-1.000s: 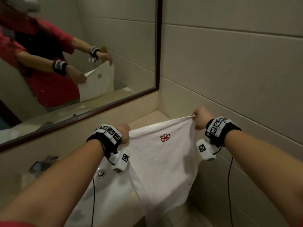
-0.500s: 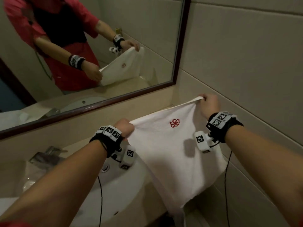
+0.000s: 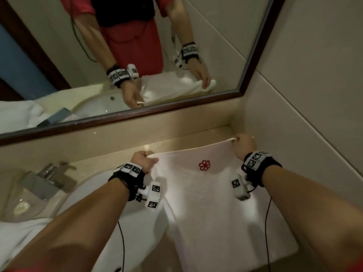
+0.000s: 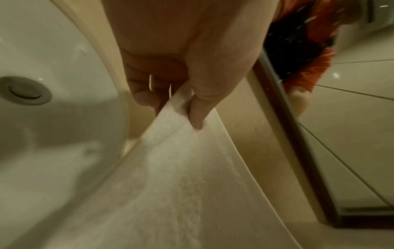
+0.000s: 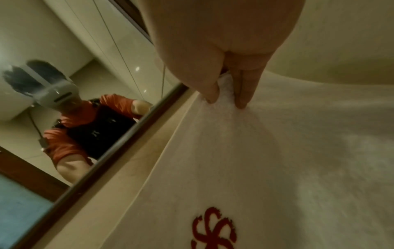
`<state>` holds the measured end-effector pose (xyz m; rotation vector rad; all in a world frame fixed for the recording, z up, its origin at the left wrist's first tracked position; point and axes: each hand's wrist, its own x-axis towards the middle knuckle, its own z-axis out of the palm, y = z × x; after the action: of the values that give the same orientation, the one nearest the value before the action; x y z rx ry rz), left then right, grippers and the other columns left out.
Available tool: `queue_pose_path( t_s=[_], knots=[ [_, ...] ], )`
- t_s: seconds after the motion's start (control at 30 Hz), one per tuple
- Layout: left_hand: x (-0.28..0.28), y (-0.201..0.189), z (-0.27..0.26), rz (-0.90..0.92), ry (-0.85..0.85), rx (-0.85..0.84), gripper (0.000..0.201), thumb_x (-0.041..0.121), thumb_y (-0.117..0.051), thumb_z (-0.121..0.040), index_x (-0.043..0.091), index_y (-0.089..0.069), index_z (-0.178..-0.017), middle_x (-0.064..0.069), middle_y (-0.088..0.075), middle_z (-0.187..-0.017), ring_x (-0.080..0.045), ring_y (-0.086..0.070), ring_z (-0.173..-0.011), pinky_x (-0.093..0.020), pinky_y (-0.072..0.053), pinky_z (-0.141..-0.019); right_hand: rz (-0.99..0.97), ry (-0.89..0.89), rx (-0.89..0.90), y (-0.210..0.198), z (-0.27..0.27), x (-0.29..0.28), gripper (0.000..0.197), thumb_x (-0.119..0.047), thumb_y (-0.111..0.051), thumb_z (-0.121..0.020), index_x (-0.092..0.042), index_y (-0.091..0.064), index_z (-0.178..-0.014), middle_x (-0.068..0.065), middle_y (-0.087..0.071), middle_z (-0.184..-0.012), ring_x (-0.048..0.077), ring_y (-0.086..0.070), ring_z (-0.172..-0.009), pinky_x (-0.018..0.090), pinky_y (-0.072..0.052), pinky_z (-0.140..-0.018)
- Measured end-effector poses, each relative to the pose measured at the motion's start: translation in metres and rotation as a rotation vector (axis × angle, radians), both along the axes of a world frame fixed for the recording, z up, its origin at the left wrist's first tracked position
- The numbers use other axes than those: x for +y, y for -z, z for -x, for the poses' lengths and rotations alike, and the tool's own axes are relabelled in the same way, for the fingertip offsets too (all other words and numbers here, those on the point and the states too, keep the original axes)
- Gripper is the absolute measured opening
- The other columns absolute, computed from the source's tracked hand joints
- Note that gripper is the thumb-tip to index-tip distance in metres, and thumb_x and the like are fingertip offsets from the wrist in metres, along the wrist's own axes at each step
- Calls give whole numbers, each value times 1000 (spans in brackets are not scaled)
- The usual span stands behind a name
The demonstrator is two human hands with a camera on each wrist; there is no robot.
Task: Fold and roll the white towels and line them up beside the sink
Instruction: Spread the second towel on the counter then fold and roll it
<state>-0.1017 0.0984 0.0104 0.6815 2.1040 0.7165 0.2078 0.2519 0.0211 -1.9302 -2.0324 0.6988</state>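
A white towel (image 3: 212, 209) with a red flower emblem (image 3: 204, 165) is spread over the beige counter (image 3: 176, 143) to the right of the sink (image 3: 82, 195). My left hand (image 3: 146, 159) pinches its far left corner, thumb on top of the cloth (image 4: 177, 151). My right hand (image 3: 242, 143) pinches the far right corner near the wall, thumb and fingers closed on the towel (image 5: 277, 160). The far edge is stretched between both hands. The near part of the towel reaches the counter's front edge.
A chrome faucet (image 3: 49, 179) stands left of the basin, whose drain (image 4: 25, 91) shows in the left wrist view. More white towels (image 3: 17, 234) lie at the lower left. The framed mirror (image 3: 137, 112) and tiled wall (image 3: 314, 95) close the corner.
Both hands have come down from holding the towel up in the air; it now lies spread on the counter. My head has tilted downward.
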Motion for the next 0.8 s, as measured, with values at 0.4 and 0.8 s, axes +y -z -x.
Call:
queue_pose_path(
  t_s=[0.4,0.8],
  knots=[
    [52,61,16,41,-331,75,11,13,-55,-84,19,-65,-82,-12,-67,-85,-32,-67,-83,-31,-55,-79,144,-148,-136,75,33,73,29,-14,-38,-100,-12,-58,-79,15,-64,-112,31,-58,-110,40,-37,-103],
    [107,93,33,170,-269,112,40,37,-63,-76,23,-65,-114,-9,-72,-96,-34,-69,-89,-41,-56,-86,98,-189,-159,104,56,135,33,-22,-33,-97,-6,-60,-105,20,-55,-123,33,-47,-118,33,-29,-95]
  ],
)
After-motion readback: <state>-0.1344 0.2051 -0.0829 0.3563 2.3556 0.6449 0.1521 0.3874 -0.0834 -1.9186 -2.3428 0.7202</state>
